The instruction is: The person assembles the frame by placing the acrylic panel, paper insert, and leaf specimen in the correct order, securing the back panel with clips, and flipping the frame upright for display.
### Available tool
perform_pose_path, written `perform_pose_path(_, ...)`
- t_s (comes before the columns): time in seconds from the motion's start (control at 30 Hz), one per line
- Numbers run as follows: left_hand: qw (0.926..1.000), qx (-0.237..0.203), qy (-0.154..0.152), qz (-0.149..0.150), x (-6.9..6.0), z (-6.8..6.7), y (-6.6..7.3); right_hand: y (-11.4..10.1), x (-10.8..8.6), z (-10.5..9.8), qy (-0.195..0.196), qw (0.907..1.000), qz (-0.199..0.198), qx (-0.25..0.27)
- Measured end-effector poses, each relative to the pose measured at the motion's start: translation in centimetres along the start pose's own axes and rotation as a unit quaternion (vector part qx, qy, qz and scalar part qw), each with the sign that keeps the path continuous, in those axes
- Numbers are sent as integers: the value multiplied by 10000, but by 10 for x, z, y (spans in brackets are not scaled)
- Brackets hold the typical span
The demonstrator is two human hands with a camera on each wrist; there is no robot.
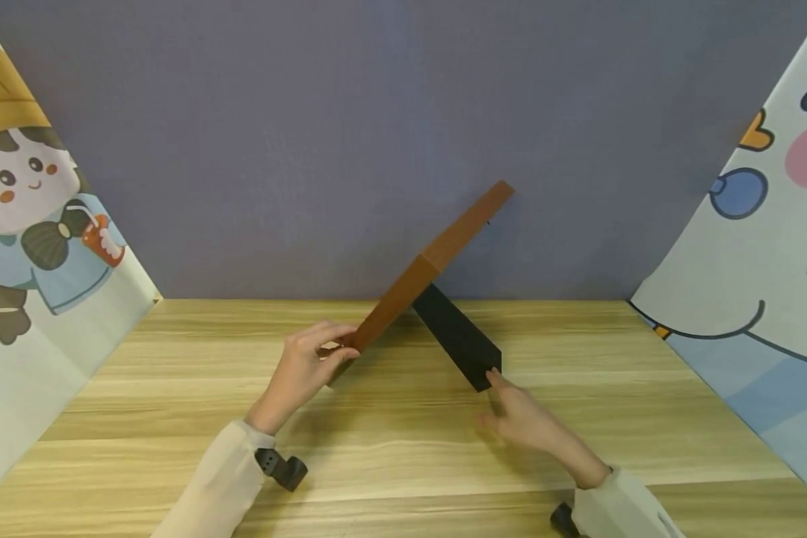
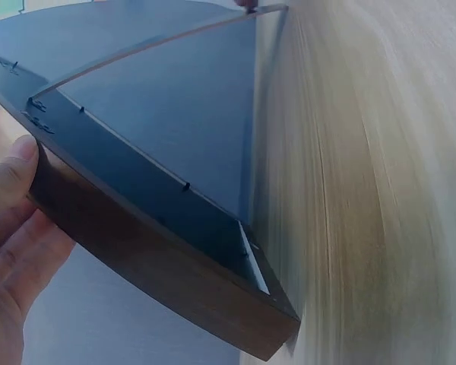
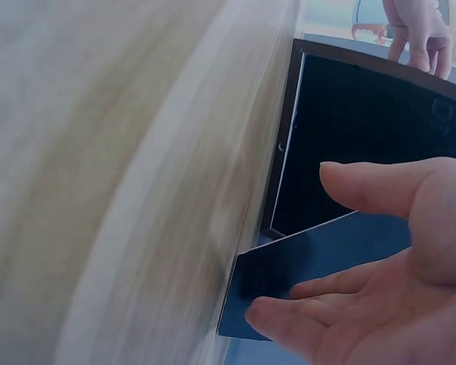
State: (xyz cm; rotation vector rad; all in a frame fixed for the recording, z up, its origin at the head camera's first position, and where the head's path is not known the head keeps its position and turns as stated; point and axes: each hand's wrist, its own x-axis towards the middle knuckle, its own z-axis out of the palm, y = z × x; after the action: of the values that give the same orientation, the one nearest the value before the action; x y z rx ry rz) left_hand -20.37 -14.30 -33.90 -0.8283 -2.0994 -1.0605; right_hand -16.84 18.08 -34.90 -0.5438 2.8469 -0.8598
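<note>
A brown-edged picture frame (image 1: 403, 288) with a dark back stands tilted on the table, seen along its edge in the head view. Its black stand leg (image 1: 457, 332) angles out from the back toward the right. My left hand (image 1: 305, 370) pinches the near side edge between thumb and fingers; the left wrist view shows the frame's corner (image 2: 270, 331) low against the wood. My right hand (image 1: 524, 418) has its fingers at the free end of the stand leg. In the right wrist view those fingers (image 3: 296, 315) lie fairly straight against the leg, thumb apart.
The wood-grain table (image 1: 403, 463) runs back to a grey upright panel (image 1: 276, 149). Cartoon-printed white panels stand at the left (image 1: 60, 359) and right (image 1: 686, 291). A black wrist device (image 1: 285, 469) sits at my left cuff.
</note>
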Motion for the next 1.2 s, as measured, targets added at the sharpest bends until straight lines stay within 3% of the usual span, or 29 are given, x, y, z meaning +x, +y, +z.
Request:
perform_pose_path(0.43,9978,274,-232,565,-2,-1,14,5,14,-1,-80,9999,48,97)
perform_pose_path(0.93,9959,388,-513,637,-7,-3,27,6,28,0,-27,9998,197,3)
perform_pose_path(1.07,9967,315,-590,462,-7,-3,27,-6,25,1,338,9993,126,106)
perform_pose_path(1.2,9972,181,-725,22,-8,-5,26,-32,20,4,1129,9925,-348,322)
